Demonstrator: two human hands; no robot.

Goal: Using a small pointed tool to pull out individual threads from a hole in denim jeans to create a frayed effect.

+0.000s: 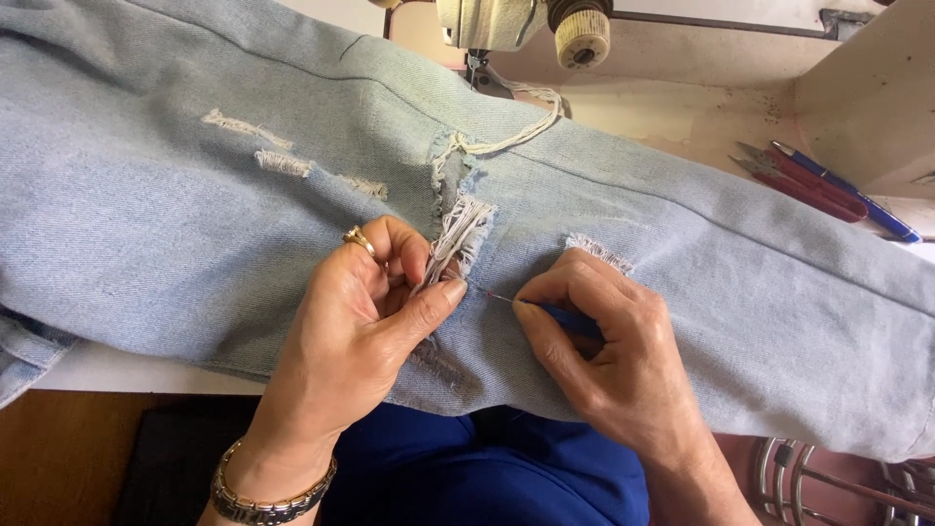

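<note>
My left hand (365,312) is pinching frayed threads (458,239) on the jeans (175,195). My right hand (609,341) is gripping a seam ripper (545,310); I'm lifting 1 thread at a time, gently.

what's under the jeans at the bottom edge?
Below the light-blue jeans, a strip of white table shows, then blue clothing at the person's lap. The rest of the table beneath the denim is covered.

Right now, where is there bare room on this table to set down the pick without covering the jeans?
The bare tabletop between the jeans and the sewing machine, left of the red snips and blue pen, is free. A thin strip shows at the near left edge. It is crowded around the frayed hole, where the left hand and right hand work.
</note>
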